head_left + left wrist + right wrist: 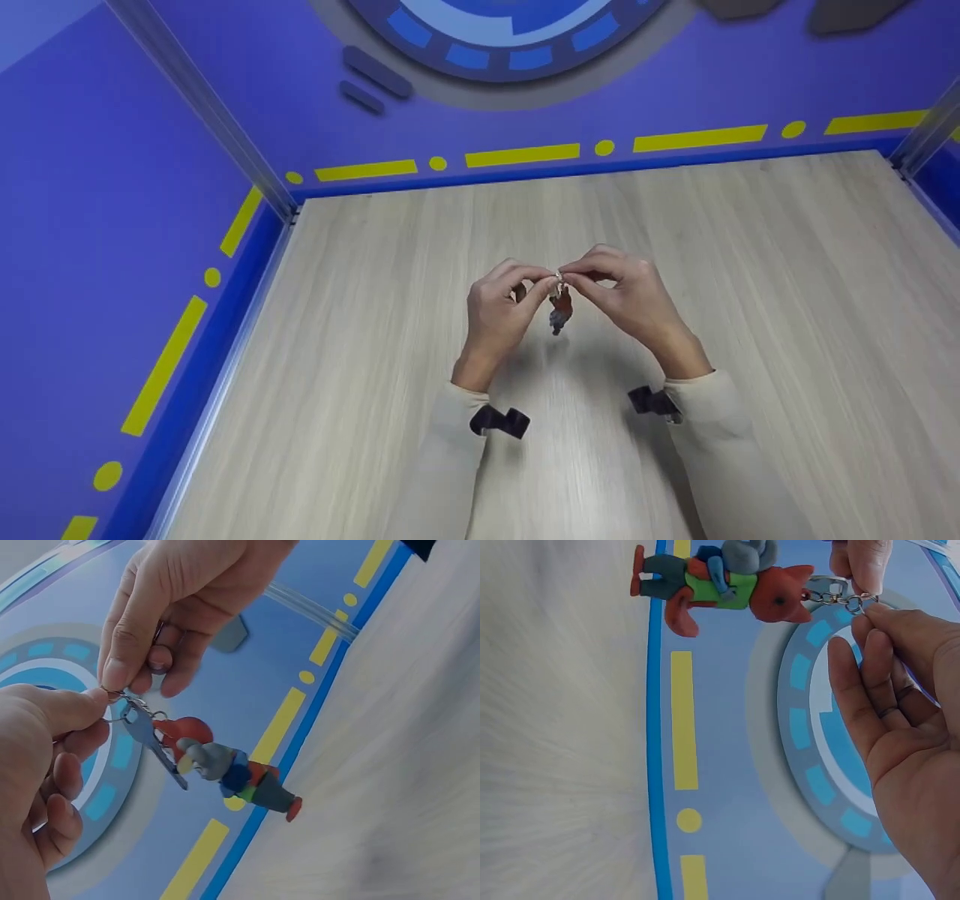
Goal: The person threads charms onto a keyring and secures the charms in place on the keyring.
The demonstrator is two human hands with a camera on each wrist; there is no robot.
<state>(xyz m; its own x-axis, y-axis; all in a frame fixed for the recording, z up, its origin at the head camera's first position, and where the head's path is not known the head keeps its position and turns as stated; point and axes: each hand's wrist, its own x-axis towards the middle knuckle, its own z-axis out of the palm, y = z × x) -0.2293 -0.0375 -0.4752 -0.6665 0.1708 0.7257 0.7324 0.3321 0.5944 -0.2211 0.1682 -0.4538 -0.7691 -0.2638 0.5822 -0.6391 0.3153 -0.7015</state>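
Above the table my left hand (499, 311) and right hand (626, 292) meet at the fingertips. Between thumb and finger, each pinches a thin metal key ring (112, 718), which the fingertips partly cover. A metal key (155, 744) hangs from the ring. Beside it, a short chain (829, 597) carries a small figurine (559, 310). In the right wrist view this is a red fox (776, 596) in a green top, with a grey animal figure (746, 555) against it. The other fingers of my right hand are loosely bent.
Below the hands lies a pale wood-grain table (360, 360). Blue panels (112, 225) with yellow dashes stand along its left side and back, joined by a metal corner post (217, 120). Each sleeve cuff carries a black wrist camera (499, 422).
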